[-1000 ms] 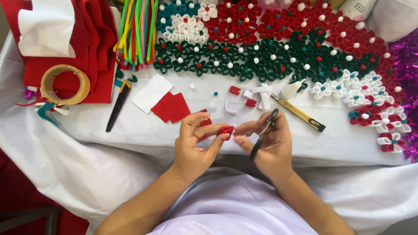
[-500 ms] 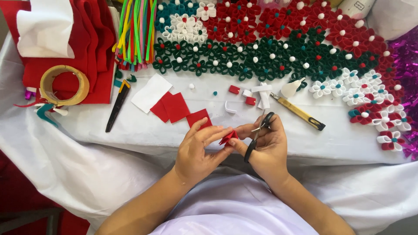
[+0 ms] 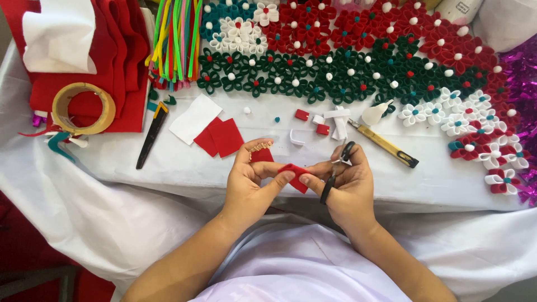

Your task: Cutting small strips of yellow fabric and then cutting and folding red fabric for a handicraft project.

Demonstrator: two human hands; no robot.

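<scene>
My left hand point(image 3: 250, 184) pinches a small red felt piece point(image 3: 292, 174) between thumb and fingers near the table's front edge. My right hand point(image 3: 348, 184) touches the same felt piece with its fingertips and has black-handled scissors point(image 3: 335, 172) looped on its fingers, the blades pointing up and away. A second red scrap point(image 3: 260, 155) shows just behind my left fingers. Both hands meet over the white tablecloth point(image 3: 168, 168).
Red felt squares point(image 3: 221, 137) and a white sheet point(image 3: 196, 118) lie left of the hands. A black craft knife point(image 3: 152, 134), a yellow cutter point(image 3: 383, 144), a tape roll point(image 3: 84, 108), stacked red felt point(image 3: 120, 61), bright pipe cleaners point(image 3: 176, 42) and several felt flowers point(image 3: 358, 61) fill the back.
Both hands have drawn closer together; my right fingertips now touch the red felt piece that my left hand holds, and the scissors have swung upright.
</scene>
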